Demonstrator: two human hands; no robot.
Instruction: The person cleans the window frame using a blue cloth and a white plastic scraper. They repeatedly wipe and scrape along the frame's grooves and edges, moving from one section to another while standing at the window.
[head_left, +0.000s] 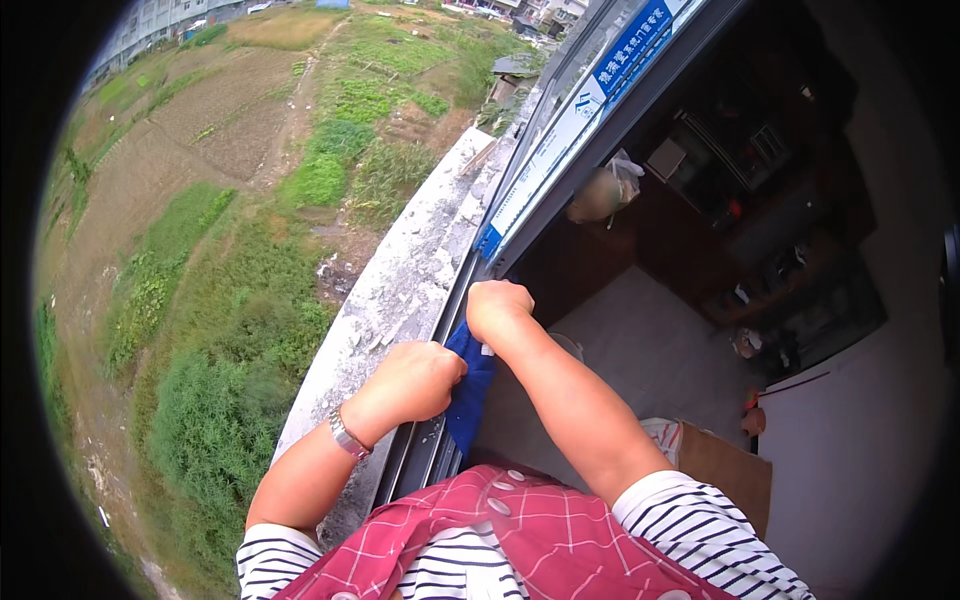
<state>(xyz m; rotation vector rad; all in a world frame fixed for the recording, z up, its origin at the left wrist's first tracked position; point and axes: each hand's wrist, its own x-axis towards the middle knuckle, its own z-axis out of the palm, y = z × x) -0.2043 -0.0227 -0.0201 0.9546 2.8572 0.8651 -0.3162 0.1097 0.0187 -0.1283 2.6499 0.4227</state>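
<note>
A blue cloth (470, 397) lies over the inner side of a dark metal window track (409, 457) and hangs down from it. My left hand (418, 381), with a metal watch band (348, 435) on the wrist, is closed on the cloth's outer edge. Farther along the track, my right hand (498, 306) makes a fist around the cloth's upper end, close to the corner of the window sash. Both hands hide the parts of the cloth inside them. Blue and white printed protective film (555, 142) covers the sash frame (600, 150).
Outside the track runs a rough concrete ledge (397, 281) with loose rubble, high above fields (217, 300). Indoors, a person (600, 196) is beside dark wooden furniture (750, 187). A cardboard box (724, 469) stands on the grey floor (637, 345) at the right.
</note>
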